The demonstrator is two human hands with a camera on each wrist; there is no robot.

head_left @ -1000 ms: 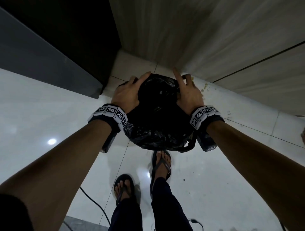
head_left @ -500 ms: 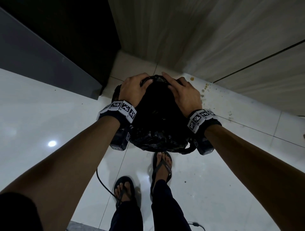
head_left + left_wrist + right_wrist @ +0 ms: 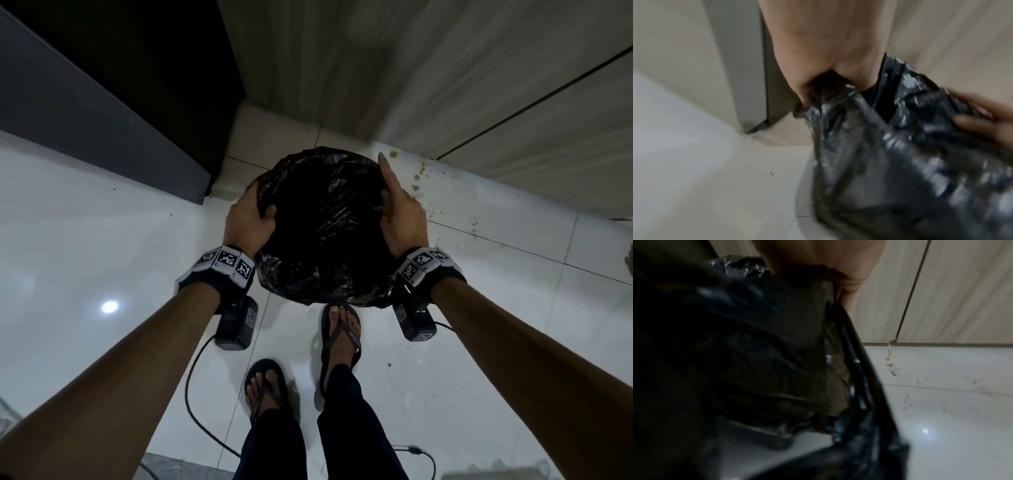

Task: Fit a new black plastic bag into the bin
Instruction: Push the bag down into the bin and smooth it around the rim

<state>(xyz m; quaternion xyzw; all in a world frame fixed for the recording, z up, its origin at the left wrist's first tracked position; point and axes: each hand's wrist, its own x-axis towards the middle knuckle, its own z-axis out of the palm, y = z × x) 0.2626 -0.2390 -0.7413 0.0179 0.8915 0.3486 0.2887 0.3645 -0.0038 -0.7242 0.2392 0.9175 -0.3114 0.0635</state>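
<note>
**Liner spread over bin mouth; both hands at the rim**

The crinkled black plastic bag [image 3: 325, 226] lies opened over the mouth of the round bin [image 3: 322, 301], which stands on the glossy white tiled floor [image 3: 102, 240] in a corner beside the pale wood-grain wall panels [image 3: 445, 85]. The bag's edge is folded out over the rim, so the bin's own surface is almost entirely hidden.

The left hand [image 3: 248, 219] has its fingers curled over the left edge, gripping the film; the left wrist view confirms plastic bunched in that grip. The right hand [image 3: 399, 209] is at the right edge with the forefinger extended along the rim and the thumb tucked onto the film. The right wrist view shows the lower fingers curled, with gathered plastic at them.

Assessment: the film appears thin, very light, limp and slippery, liable to slide back into the bin or tear if pulled on a single point. Best held at the hem, gathered in a broad pinch at opposite sides, and drawn down evenly round the rim.

Some brownish spots [image 3: 419, 173] mark the floor near the wall.
</note>
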